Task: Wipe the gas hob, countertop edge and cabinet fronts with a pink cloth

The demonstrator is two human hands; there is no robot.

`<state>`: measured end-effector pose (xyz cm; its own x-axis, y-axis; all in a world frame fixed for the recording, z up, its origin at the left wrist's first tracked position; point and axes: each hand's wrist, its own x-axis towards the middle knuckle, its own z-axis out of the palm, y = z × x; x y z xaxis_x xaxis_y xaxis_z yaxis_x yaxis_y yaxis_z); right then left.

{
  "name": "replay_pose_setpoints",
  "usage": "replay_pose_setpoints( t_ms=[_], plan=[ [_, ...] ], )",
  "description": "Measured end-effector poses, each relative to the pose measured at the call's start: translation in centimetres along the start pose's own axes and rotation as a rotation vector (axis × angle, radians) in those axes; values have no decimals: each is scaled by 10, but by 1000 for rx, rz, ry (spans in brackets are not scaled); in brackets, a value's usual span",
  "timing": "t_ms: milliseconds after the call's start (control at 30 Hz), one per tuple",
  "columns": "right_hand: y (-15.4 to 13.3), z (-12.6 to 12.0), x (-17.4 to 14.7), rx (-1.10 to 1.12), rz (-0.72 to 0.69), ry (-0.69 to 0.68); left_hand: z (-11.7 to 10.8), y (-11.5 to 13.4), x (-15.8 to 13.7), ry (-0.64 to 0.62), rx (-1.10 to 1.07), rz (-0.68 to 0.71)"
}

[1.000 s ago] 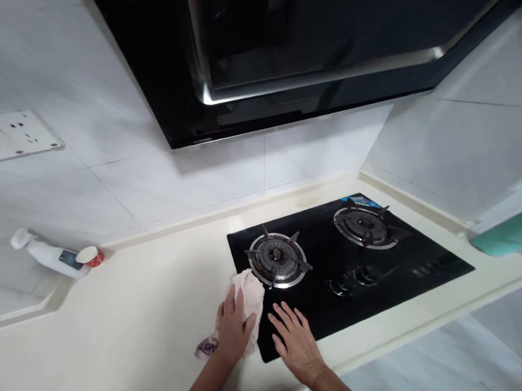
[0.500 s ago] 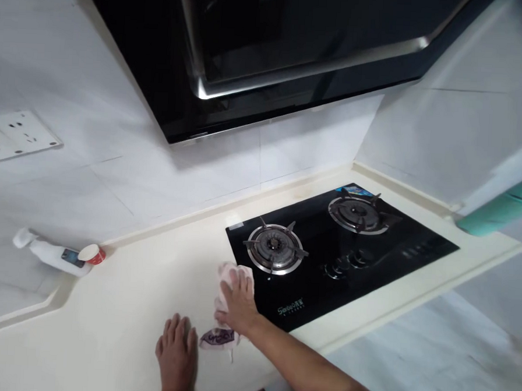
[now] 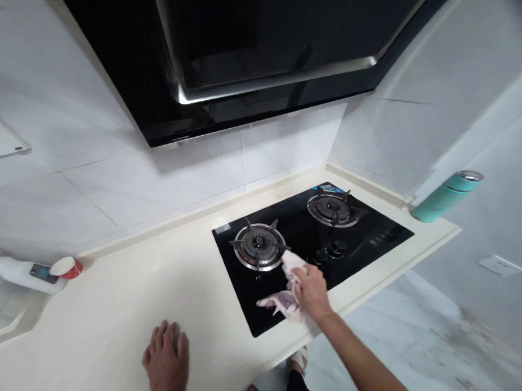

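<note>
A pale pink cloth [image 3: 287, 303] with purple patches is gripped in my right hand [image 3: 312, 290], hanging over the front of the black gas stove [image 3: 243, 288]. Its upper end is by the left burner [image 3: 259, 246], close to the pan support. My left hand [image 3: 167, 360] lies palm down on the cream countertop [image 3: 165, 272], left of the stove, fingers stretched out and holding nothing. Two control knobs [image 3: 329, 251] are just beyond my right hand.
A black range hood [image 3: 268, 56] hangs low above the stove. On the left are a white spray bottle [image 3: 18, 271] and a red paper cup [image 3: 67, 267]. A teal flask [image 3: 447, 196] stands near the counter's right end. The right burner [image 3: 332, 210] is farther back.
My right hand has lifted the cloth from the counter and carried it right, over the stove. The view has turned right; my left hand still rests on the counter.
</note>
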<state>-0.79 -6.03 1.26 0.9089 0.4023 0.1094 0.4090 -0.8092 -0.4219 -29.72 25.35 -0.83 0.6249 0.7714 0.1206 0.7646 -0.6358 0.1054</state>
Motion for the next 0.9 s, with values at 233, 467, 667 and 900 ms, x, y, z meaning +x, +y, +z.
replay_pose_setpoints(
  t_ms=[233,467,667,900],
  plan=[
    [0,-22,23,-197,124,-122,0,1,2,-4,15,14],
    [-67,3,-31,-99,-218,-288,-2,2,2,-10,18,-1],
    [-30,-8,-27,-116,-132,-182,-3,8,8,-130,-13,-100],
    [17,-7,20,-28,-33,25,1,29,-2,-33,4,-189]
  ],
)
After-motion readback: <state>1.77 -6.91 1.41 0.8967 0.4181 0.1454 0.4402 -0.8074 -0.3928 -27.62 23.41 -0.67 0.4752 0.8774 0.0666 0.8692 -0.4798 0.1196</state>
